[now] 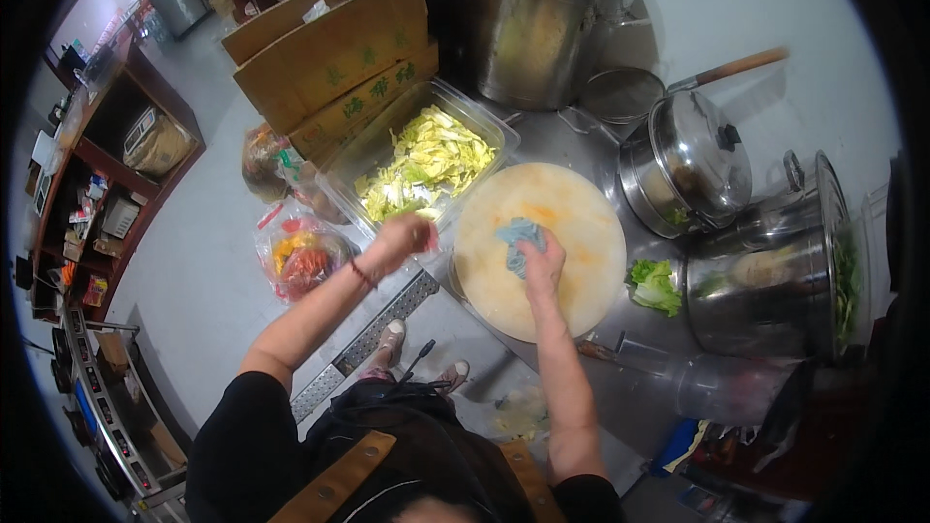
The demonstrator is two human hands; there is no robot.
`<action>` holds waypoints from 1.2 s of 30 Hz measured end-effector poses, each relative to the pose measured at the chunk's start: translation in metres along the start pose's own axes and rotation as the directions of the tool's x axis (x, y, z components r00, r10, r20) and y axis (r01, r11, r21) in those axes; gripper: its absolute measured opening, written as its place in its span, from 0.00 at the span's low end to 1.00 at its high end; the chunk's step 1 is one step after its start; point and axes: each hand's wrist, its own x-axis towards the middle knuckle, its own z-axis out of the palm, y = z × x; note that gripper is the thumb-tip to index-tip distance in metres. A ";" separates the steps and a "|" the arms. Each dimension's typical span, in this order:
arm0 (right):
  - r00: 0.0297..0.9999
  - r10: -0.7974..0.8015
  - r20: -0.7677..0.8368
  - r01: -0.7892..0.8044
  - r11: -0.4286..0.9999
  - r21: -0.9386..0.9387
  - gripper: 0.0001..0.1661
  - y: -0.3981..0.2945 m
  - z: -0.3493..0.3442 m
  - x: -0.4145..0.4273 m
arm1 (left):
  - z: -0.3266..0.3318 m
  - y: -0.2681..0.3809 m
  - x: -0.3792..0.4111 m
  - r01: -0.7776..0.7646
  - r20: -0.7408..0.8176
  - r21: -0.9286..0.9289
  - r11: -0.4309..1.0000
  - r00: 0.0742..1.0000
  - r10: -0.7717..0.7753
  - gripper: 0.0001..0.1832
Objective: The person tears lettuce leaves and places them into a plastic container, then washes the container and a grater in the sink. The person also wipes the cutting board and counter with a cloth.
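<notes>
My right hand (546, 267) grips a crumpled blue-grey cloth (519, 236) over a round, pale chopping board (581, 298) with orange stains. My left hand (402, 241), blurred, is over the near edge of a clear plastic tub (508, 136). Something pinkish shows by its fingertips, but I cannot make out whether it is held. Cut yellow-green leaf vegetable (436, 160) fills much of the tub. Right of the board, a loose green lettuce leaf (655, 286) lies on the metal worktop (617, 407).
A lidded steel pot (690, 160), a large stockpot (755, 276) and a wooden-handled tool (597, 351) stand or lie to the right. Behind are a tall stockpot (527, 43) and cardboard box (341, 51). Plastic bags of produce (305, 258) sit left, near a perforated metal strip (385, 319).
</notes>
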 end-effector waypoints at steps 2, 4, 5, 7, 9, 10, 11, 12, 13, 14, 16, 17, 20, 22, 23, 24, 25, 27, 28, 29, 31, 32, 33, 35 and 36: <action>0.999 -0.031 -0.016 0.031 0.999 0.029 0.17 -0.009 0.010 0.011 | -0.010 0.031 0.024 -0.187 -0.154 0.389 0.902 0.952 0.264 0.15; 0.999 -0.031 -0.006 0.032 0.991 0.127 0.17 -0.025 0.020 0.016 | -0.016 0.041 0.039 -0.175 0.040 0.936 0.304 0.913 0.405 0.21; 1.000 -0.006 -0.005 0.006 0.990 0.144 0.17 -0.027 0.025 0.020 | -0.014 0.035 0.034 0.157 -0.120 0.981 -0.117 0.954 0.275 0.24; 0.999 0.045 -0.027 -0.040 0.986 0.165 0.16 -0.026 0.027 0.028 | -0.037 0.021 0.037 -0.058 0.129 0.986 -0.155 0.853 0.505 0.26; 0.994 0.067 -0.084 -0.057 0.991 0.119 0.16 -0.018 0.015 0.035 | -0.074 0.010 0.027 -0.265 0.208 0.964 -0.007 0.743 0.636 0.28; 0.991 0.075 -0.110 -0.064 0.993 0.097 0.15 -0.012 0.006 0.041 | -0.076 0.013 0.020 -0.368 0.226 0.928 0.055 0.677 0.700 0.30; 0.987 0.080 -0.141 -0.076 0.997 0.034 0.16 -0.003 -0.008 0.050 | -0.072 0.009 0.009 -0.258 0.099 0.964 0.065 0.576 0.811 0.31; 0.980 0.085 -0.181 -0.091 0.996 -0.025 0.16 0.008 -0.030 0.060 | -0.059 0.014 -0.011 -0.152 -0.015 0.984 0.093 0.448 0.894 0.32; 0.974 0.091 -0.208 -0.110 0.991 -0.079 0.17 0.015 -0.045 0.068 | -0.057 0.008 -0.024 -0.044 -0.197 0.970 0.238 0.426 0.883 0.33; 0.981 0.082 -0.175 -0.131 0.947 -0.293 0.23 0.018 -0.051 0.074 | -0.075 -0.020 -0.024 -0.060 -0.382 0.887 0.458 0.462 0.800 0.33; 0.940 -0.210 -0.271 -0.091 0.610 -0.787 0.28 0.018 -0.030 0.069 | -0.083 -0.023 -0.025 -0.011 -0.658 0.474 0.880 0.660 0.363 0.33; 0.899 -0.361 -0.247 -0.117 0.344 -0.932 0.31 0.018 -0.019 0.066 | -0.084 -0.024 -0.022 0.107 -0.639 0.147 0.983 0.769 0.012 0.32; 0.870 -0.485 0.087 0.359 0.504 -0.786 0.33 -0.005 0.043 0.060 | -0.088 -0.025 -0.005 0.201 -0.306 -0.394 0.897 0.891 -0.334 0.27; 0.845 -0.495 0.203 0.482 0.541 -0.689 0.32 -0.015 0.098 0.052 | -0.113 -0.053 0.011 0.164 -0.193 -0.552 0.817 0.929 -0.317 0.20; 0.849 -0.468 0.244 0.494 0.541 -0.680 0.32 -0.011 0.111 0.053 | -0.110 -0.054 0.008 0.147 -0.245 -0.492 0.858 0.923 -0.298 0.18; 0.851 -0.445 0.279 0.503 0.541 -0.674 0.31 -0.011 0.120 0.054 | -0.102 -0.049 0.000 0.132 -0.290 -0.425 0.895 0.917 -0.273 0.17; 0.848 -0.442 0.294 0.505 0.500 -0.704 0.31 -0.011 0.126 0.054 | -0.095 -0.040 -0.011 0.117 -0.336 -0.352 0.929 0.910 -0.242 0.16; 0.838 -0.430 0.337 0.516 0.419 -0.748 0.31 -0.009 0.141 0.052 | -0.089 -0.017 -0.045 0.128 -0.316 -0.342 0.931 0.917 -0.242 0.13; 0.869 -0.370 0.329 0.473 0.422 -0.774 0.33 -0.008 0.145 0.053 | -0.093 -0.015 -0.056 0.125 -0.289 -0.325 0.937 0.931 -0.224 0.13; 0.894 -0.355 0.274 0.410 0.399 -0.820 0.33 -0.004 0.148 0.053 | -0.096 -0.017 -0.065 0.123 -0.260 -0.308 0.943 0.943 -0.208 0.13; 0.927 -0.339 0.159 0.282 0.354 -0.892 0.34 0.000 0.157 0.057 | -0.098 -0.016 -0.079 0.113 -0.239 -0.269 0.956 0.954 -0.180 0.20; 0.935 -0.333 0.120 0.269 0.446 -0.854 0.35 -0.001 0.154 0.062 | -0.091 -0.010 -0.087 0.098 -0.225 -0.212 0.972 0.963 -0.147 0.23; 0.947 -0.318 0.050 0.196 0.447 -0.873 0.35 -0.010 0.162 0.059 | -0.087 -0.005 -0.095 0.077 -0.224 -0.157 0.985 0.968 -0.111 0.26; 0.952 -0.285 -0.111 0.026 0.436 -0.899 0.35 -0.032 0.177 0.045 | -0.081 -0.003 -0.097 0.048 -0.178 -0.156 0.987 0.981 -0.076 0.31; 0.969 -0.222 -0.105 -0.009 0.396 -0.918 0.36 -0.034 0.173 0.045 | -0.075 -0.001 -0.095 0.050 -0.147 -0.132 0.990 0.987 -0.069 0.32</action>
